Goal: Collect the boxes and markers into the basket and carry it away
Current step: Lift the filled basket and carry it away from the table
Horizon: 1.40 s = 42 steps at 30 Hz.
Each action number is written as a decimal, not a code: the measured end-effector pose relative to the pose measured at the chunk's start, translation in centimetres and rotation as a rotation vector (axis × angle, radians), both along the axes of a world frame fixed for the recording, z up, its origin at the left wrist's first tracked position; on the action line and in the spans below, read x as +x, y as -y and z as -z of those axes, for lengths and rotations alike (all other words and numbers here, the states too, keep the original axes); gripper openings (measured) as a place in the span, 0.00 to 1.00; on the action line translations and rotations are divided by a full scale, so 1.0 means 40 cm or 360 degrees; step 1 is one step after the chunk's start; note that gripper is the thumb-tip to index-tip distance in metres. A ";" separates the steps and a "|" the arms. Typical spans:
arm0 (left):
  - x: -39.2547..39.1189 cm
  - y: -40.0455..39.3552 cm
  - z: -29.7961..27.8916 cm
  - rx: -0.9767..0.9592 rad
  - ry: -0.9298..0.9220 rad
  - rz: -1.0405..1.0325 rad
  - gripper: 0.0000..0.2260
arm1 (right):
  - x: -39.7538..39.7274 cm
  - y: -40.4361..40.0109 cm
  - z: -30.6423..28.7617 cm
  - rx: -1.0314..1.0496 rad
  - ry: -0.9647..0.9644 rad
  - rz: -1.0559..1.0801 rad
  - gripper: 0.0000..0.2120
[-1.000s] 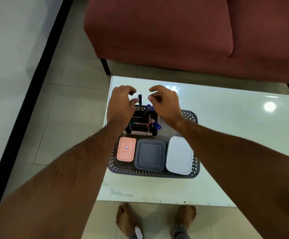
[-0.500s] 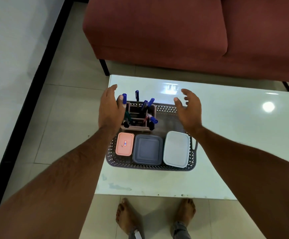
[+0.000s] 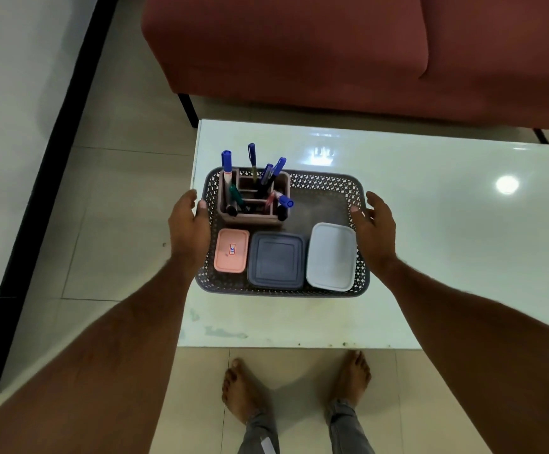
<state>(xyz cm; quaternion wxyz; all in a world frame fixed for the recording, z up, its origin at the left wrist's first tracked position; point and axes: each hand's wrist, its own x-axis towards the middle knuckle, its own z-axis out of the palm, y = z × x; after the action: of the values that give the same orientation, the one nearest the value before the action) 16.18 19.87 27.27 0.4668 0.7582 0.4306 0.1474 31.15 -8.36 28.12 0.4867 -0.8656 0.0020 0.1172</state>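
Observation:
A dark perforated basket (image 3: pixel 327 186) sits on the white table near its left end. In its back left corner stands a pink holder (image 3: pixel 250 217) with several markers (image 3: pixel 226 158). Along the front lie a pink box (image 3: pixel 231 250), a dark grey box (image 3: pixel 276 259) and a white box (image 3: pixel 331 256). My left hand (image 3: pixel 188 224) is against the basket's left side, thumb at the rim. My right hand (image 3: pixel 376 226) is against the right side, thumb touching the rim. The fingers of both hands look fairly straight on the outside of the basket.
The white glossy table (image 3: pixel 430 244) extends to the right. A red sofa (image 3: pixel 332 50) stands just behind it. My bare feet (image 3: pixel 243 391) are on the tiled floor at the table's front edge. A white wall with a black skirting (image 3: pixel 37 178) runs along the left.
Both hands left the marker holder, spread apart and came down to the left and right sides of the basket. The basket and its contents stayed in place.

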 end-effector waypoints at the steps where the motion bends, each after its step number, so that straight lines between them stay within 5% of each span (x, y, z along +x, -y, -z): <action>1: -0.002 0.008 0.003 -0.0058 0.0005 0.0016 0.14 | -0.006 0.003 0.001 0.0037 -0.0009 -0.0005 0.19; 3: -0.003 0.025 0.005 -0.0135 0.0022 0.0050 0.12 | -0.015 0.013 0.007 0.0066 -0.0012 -0.0025 0.12; 7: -0.016 0.027 0.020 -0.0253 0.0033 0.0049 0.13 | -0.027 0.032 0.025 0.0147 -0.0151 0.0072 0.18; 19: -0.044 0.024 0.057 -0.0235 0.0032 0.0015 0.12 | -0.058 0.046 0.061 0.0199 -0.0121 0.0201 0.11; 42: -0.216 0.126 -0.062 -0.0093 0.0080 0.0014 0.12 | -0.217 0.155 -0.050 0.0406 -0.0029 0.0099 0.18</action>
<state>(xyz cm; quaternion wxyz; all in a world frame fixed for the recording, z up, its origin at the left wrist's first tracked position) 7.53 14.83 29.73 0.5002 0.7421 0.4196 0.1517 22.48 -14.58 30.13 0.5962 -0.7952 0.0183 0.1093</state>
